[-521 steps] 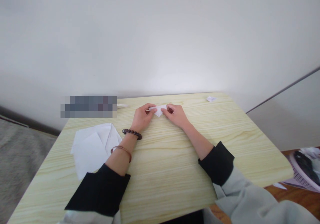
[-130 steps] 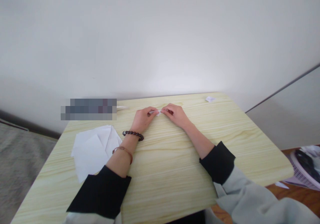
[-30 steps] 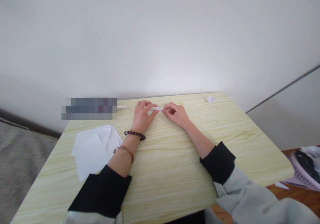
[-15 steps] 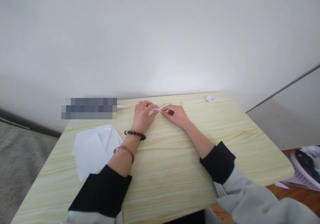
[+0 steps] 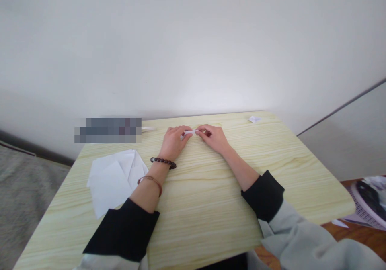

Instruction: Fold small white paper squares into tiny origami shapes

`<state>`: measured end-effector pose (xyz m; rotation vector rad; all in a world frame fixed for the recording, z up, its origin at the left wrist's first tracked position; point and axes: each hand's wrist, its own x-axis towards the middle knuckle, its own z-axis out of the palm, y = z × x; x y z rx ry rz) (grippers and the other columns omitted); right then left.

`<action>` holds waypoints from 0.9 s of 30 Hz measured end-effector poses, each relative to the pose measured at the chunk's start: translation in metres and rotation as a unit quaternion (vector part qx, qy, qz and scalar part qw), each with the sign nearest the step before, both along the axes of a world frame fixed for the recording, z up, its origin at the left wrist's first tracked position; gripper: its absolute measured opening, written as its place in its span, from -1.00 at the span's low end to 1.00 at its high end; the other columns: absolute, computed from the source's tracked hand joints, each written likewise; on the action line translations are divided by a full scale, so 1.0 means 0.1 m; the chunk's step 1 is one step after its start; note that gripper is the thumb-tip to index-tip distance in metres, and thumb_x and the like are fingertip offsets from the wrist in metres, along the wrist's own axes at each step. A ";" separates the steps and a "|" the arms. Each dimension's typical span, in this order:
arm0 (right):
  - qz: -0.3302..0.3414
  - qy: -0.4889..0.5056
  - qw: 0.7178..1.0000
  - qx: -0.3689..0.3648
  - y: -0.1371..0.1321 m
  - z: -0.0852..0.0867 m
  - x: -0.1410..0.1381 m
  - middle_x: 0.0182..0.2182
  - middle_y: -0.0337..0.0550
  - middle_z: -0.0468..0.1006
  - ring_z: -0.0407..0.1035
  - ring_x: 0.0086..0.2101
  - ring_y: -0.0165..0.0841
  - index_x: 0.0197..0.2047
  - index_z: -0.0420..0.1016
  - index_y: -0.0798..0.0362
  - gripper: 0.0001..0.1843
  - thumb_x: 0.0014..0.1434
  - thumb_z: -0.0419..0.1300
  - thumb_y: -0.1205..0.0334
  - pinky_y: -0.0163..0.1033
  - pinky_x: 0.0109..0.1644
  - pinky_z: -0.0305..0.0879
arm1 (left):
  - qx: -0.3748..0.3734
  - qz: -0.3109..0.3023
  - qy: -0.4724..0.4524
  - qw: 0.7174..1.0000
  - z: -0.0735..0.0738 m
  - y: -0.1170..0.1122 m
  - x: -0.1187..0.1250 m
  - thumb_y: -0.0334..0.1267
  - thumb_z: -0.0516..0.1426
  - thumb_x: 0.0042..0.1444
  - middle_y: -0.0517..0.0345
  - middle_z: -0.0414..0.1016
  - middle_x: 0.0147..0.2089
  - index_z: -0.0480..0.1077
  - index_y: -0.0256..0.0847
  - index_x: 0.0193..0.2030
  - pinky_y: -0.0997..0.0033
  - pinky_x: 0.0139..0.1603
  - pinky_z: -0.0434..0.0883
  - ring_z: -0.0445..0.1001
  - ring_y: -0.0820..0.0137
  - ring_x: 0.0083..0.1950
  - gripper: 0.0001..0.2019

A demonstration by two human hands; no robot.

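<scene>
I see left hand [image 5: 173,141] and right hand [image 5: 214,138] each pinching an end of the folded paper [image 5: 189,132] low over the far middle of the table [image 5: 211,205], and I'd say an uneven pull could skew or tear the crease (it's tiny); no legible writing, one patch [image 5: 107,130] is blurred out.

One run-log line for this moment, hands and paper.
left hand: pinches folded paper | right hand: pinches its other end | place: far side of table | sheet stack: beside left forearm
</scene>
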<state>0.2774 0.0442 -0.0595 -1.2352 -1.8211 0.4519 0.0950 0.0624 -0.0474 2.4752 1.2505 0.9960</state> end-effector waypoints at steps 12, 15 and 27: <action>0.004 0.034 0.999 -0.012 -0.02 -0.01 -0.01 -0.42 -0.23 0.59 0.34 -0.59 -0.50 -0.23 0.44 0.04 -0.79 0.21 0.09 0.09 -0.39 -0.46 0.23 | -0.012 -0.004 -0.054 0.998 -0.04 0.01 0.01 -0.22 0.10 0.16 0.15 0.57 -0.25 0.48 -0.19 -0.24 0.38 -0.15 0.30 0.47 0.38 -0.22 -0.84; -0.006 0.042 0.999 -0.008 -0.02 -0.01 -0.01 -0.43 -0.25 0.59 0.32 -0.62 -0.51 -0.21 0.43 0.03 -0.80 0.19 0.10 0.10 -0.39 -0.49 0.23 | -0.036 0.019 -0.088 0.995 -0.05 0.02 0.01 -0.19 0.11 0.14 0.18 0.55 -0.32 0.49 -0.21 -0.26 0.45 -0.27 0.32 0.43 0.43 -0.34 -0.82; 0.016 -0.016 1.000 0.011 -0.03 -0.01 -0.01 -0.38 -0.23 0.64 0.45 -0.49 -0.44 -0.14 0.60 -0.05 -0.75 0.20 0.12 0.17 -0.38 -0.42 0.31 | -0.061 0.018 -0.089 0.994 -0.03 0.00 0.01 -0.17 0.11 0.12 0.19 0.54 -0.39 0.52 -0.22 -0.27 0.49 -0.37 0.30 0.37 0.47 -0.43 -0.80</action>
